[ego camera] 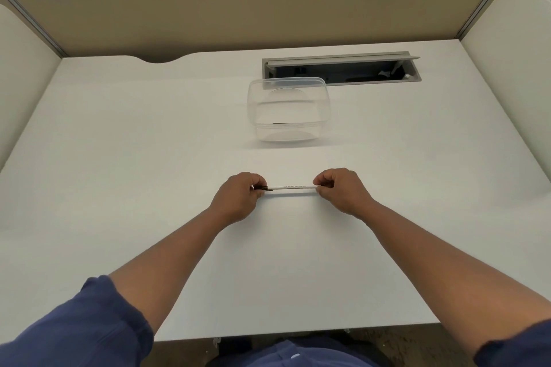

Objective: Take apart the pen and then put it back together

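Note:
A slim white pen [290, 187] with small printed text is held level, just above the white desk [134, 143], left to right between my hands. My left hand [238, 198] pinches its dark left end, where a black part shows at the fingertips. My right hand [340, 191] pinches the right end between thumb and fingers. Both tips of the pen are hidden inside the fingers. The pen looks like one whole piece.
A clear plastic container [288, 109] stands on the desk beyond the pen. Behind it a grey cable tray [343, 68] lies open in the desk. Beige partition walls enclose the desk on three sides; a sign reads 475.

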A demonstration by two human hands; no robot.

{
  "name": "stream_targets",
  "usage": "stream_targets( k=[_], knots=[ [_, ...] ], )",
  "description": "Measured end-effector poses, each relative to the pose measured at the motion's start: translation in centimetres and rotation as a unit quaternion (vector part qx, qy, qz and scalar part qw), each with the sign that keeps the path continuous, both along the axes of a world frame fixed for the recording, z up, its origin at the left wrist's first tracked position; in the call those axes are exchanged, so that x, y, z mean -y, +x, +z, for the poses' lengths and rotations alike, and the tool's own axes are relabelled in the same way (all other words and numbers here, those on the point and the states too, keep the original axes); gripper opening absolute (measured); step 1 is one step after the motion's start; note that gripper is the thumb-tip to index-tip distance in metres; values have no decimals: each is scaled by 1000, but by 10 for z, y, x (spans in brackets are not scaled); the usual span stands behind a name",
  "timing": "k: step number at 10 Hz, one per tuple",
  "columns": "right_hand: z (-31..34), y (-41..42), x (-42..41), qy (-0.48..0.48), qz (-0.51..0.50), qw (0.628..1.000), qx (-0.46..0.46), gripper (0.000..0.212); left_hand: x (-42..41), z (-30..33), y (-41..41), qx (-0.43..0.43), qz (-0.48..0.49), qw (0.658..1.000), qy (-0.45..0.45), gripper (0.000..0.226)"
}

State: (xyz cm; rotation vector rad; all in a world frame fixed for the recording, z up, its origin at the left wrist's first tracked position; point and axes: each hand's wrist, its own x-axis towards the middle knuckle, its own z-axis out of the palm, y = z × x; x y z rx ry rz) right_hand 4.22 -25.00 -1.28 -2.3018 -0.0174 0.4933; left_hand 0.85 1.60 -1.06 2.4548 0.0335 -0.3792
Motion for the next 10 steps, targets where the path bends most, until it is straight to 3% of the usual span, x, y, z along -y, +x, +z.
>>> stream_targets(
  k=[2,7,9,10],
  knots=[
    [-11,9,-4,-45,15,998,29,15,7,-19,7,45,-25,997,57,19],
    [-24,14,-4,-59,8,998,15,17,2,-38,15,46,-15,998,30,21],
    [-16,11,-6,-65,4,998,16,30,3,-29,16,36,-8,999,32,28],
    [-5,6,-13,-41,-9,996,83,41,4,-14,19,108,-15,993,49,37]
  ],
)
